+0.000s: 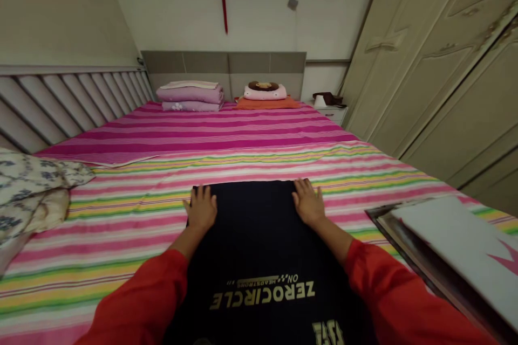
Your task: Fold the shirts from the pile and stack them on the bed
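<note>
A dark shirt (254, 232) with pale printed lettering lies flat on the striped bedsheet (133, 215), its print upside down from where I look. My left hand (202, 209) rests on the shirt's far left corner, fingers spread. On the far right corner lies my right hand (309, 202), also flat with its fingers apart. Both hands press on the cloth without gripping it. The shirt's near end runs out of the bottom of the view.
To the right lie flat folders or boards (457, 242). A floral cloth (32, 188) is bunched at the left. Folded purple bedding (190, 97) and a pink pillow (265, 92) sit by the headboard (202, 62). A rail (76, 102) borders the left; wardrobes (424, 64) stand right.
</note>
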Available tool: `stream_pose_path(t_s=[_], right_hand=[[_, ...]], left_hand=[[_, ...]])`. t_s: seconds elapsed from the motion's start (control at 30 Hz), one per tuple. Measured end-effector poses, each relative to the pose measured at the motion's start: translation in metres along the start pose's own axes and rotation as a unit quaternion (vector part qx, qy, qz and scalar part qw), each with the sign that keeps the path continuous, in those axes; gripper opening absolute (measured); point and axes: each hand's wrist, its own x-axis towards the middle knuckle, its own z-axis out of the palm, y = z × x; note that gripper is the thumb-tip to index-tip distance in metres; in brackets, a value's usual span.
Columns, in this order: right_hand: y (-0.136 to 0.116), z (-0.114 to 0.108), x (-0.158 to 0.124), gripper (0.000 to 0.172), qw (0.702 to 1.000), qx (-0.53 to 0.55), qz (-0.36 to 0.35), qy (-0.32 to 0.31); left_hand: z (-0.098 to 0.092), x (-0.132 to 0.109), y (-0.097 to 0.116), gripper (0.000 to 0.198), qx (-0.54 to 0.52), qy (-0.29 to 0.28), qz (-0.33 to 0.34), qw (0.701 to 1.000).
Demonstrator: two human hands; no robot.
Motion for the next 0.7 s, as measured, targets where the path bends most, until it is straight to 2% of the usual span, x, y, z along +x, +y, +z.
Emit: stream_pose_path(t_s=[0.07, 0.1, 0.13, 0.2, 0.27, 0.33, 0.37, 0.4, 0.47, 0.53, 0.57, 0.63, 0.7], right_hand=[[-0.011, 0.01, -0.026, 0.051, 0.993, 0.015, -0.112, -0.012], [-0.01, 0.013, -0.036, 0.05, 0.99, 0.018, -0.137, -0.018], [-0.004, 0.014, -0.044, 0.05, 0.991, 0.015, -0.131, -0.021], [0.019, 0.01, -0.05, 0.051, 0.998, -0.005, -0.056, -0.029], [0.042, -0.001, -0.049, 0.052, 0.998, -0.029, 0.021, -0.046], [0.05, -0.014, -0.052, 0.053, 0.995, -0.043, 0.067, -0.052], [0.045, -0.018, -0.058, 0.054, 0.995, -0.044, 0.075, -0.042], [0.035, -0.02, -0.068, 0.054, 0.996, -0.04, 0.069, -0.026], [0.005, -0.017, -0.097, 0.054, 1.0, -0.016, 0.006, 0.002], [-0.025, -0.01, -0.135, 0.053, 0.995, 0.019, -0.099, -0.01], [-0.035, -0.006, -0.153, 0.052, 0.991, 0.034, -0.127, -0.024], [-0.037, -0.002, -0.18, 0.051, 0.99, 0.042, -0.128, -0.043], [-0.018, -0.006, -0.192, 0.051, 0.996, 0.026, -0.08, -0.044]], left_hand=[[0.008, -0.03, 0.017, 0.051, -0.02, 0.004, 0.101, 0.995], [0.012, -0.042, 0.019, 0.05, -0.024, -0.001, 0.141, 0.99], [0.015, -0.051, 0.014, 0.049, -0.022, -0.005, 0.159, 0.987], [0.015, -0.059, -0.01, 0.05, -0.006, -0.005, 0.129, 0.992], [0.007, -0.057, -0.041, 0.052, 0.015, -0.004, 0.056, 0.998], [-0.005, -0.057, -0.06, 0.052, 0.031, -0.015, -0.009, 0.999], [-0.01, -0.062, -0.061, 0.052, 0.034, -0.015, -0.029, 0.999], [-0.013, -0.071, -0.056, 0.053, 0.033, -0.009, -0.034, 0.999], [-0.015, -0.103, -0.032, 0.052, 0.014, 0.015, 0.01, 1.0], [-0.008, -0.146, -0.004, 0.05, -0.021, 0.027, 0.112, 0.993], [-0.004, -0.167, 0.005, 0.049, -0.037, 0.019, 0.159, 0.986], [0.004, -0.199, 0.009, 0.048, -0.054, 0.0, 0.211, 0.976], [0.004, -0.214, -0.011, 0.048, -0.05, 0.002, 0.196, 0.979]])
